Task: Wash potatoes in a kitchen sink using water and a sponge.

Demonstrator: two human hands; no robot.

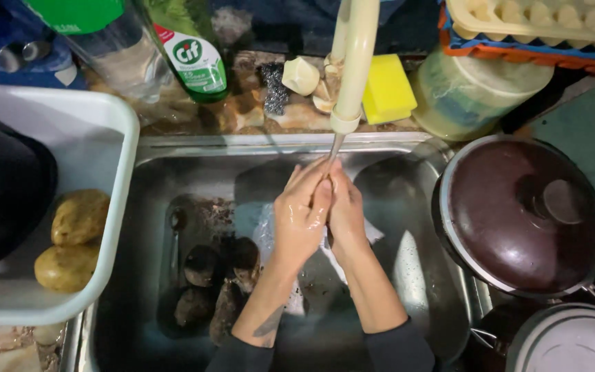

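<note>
The left hand (302, 217) and right hand (346, 210) press together, fingers flat and holding nothing, under the tap (354, 65) over the sink (414, 269), with potatoes (218, 282) lying near left.

I see a steel sink (173, 148) set in a mottled stone counter (297, 117). In the basin: dark unwashed potatoes (204, 265) at bottom left, w/ a clear plastic bag (266, 231) beside them. On the back ledge: yellow sponge (387, 88), dark scourer (275, 88), pale soap bits (302, 74), green bottle (194, 62), clear bottle (122, 58), round tub (473, 93). White tray (115, 172) w/ two washed potatoes (70, 241) sits over the sink's left edge. Brown-lidded pot (518, 213) overlaps the right rim.
</note>
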